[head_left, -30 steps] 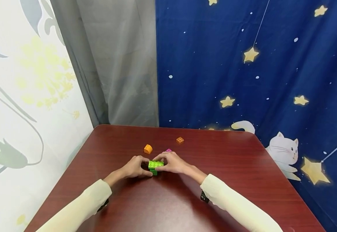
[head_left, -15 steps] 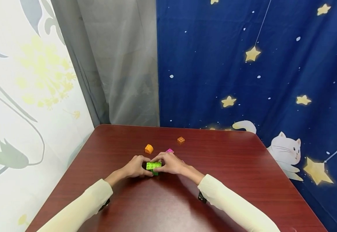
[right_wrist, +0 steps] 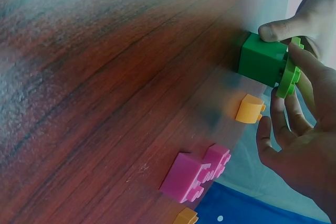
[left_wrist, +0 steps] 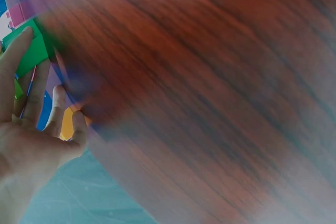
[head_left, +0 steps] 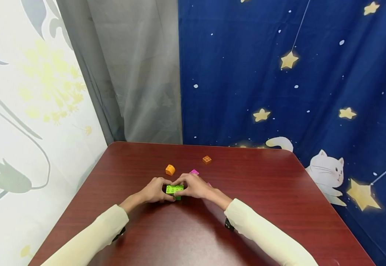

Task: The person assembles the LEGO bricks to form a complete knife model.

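A flat light green brick [head_left: 171, 189] with studs sits over a taller dark green block [right_wrist: 261, 59] on the table. My left hand [head_left: 154, 191] holds the dark green block low down, its thumb lying against the block's near side. From the right, my right hand [head_left: 195, 186] pinches the light green brick between thumb and fingers. In the right wrist view the light green brick lies right against the block's studded end, overhanging it. Part of the dark green block is hidden under the brick and behind the fingers.
Behind the hands lies a yellow-orange brick [head_left: 170, 170] with a curved side. Pink bricks [right_wrist: 182, 177] stand beyond the right hand, partly covered by it in the head view. Farther back is a small orange brick [head_left: 207, 159]. Curtains hang past the table's far edge.
The light green brick has shifted slightly left over the dark green block, with my right hand moving along with it. My left hand stays almost in place.
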The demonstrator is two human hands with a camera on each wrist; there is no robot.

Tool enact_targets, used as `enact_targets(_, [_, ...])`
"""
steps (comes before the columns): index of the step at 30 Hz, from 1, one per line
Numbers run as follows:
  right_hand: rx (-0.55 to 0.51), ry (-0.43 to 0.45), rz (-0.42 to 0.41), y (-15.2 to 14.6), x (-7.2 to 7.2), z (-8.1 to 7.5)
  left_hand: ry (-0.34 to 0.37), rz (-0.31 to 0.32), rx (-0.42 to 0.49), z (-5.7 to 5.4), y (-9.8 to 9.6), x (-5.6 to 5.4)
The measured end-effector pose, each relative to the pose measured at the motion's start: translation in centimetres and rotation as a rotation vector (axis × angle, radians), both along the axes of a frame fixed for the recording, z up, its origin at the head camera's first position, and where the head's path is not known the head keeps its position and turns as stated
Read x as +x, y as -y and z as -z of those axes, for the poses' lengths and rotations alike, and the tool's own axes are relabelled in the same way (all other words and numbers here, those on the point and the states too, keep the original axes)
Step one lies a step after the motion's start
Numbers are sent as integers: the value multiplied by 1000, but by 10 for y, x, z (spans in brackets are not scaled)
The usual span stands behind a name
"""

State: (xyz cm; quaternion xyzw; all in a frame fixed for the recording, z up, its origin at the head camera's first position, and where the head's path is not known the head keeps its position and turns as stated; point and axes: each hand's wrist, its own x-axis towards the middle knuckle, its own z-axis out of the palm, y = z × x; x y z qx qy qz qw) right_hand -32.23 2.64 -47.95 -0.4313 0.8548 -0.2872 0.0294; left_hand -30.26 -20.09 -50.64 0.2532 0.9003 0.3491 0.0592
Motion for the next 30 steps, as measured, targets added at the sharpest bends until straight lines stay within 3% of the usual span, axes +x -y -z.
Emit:
enact_targets(16, [62,22,36,-5,0,-2,-39,-5,-42,0,-1,-2])
enact_targets(30, [82,-28,61,-6,0,1,-42,-3,-43,-1,0,-4])
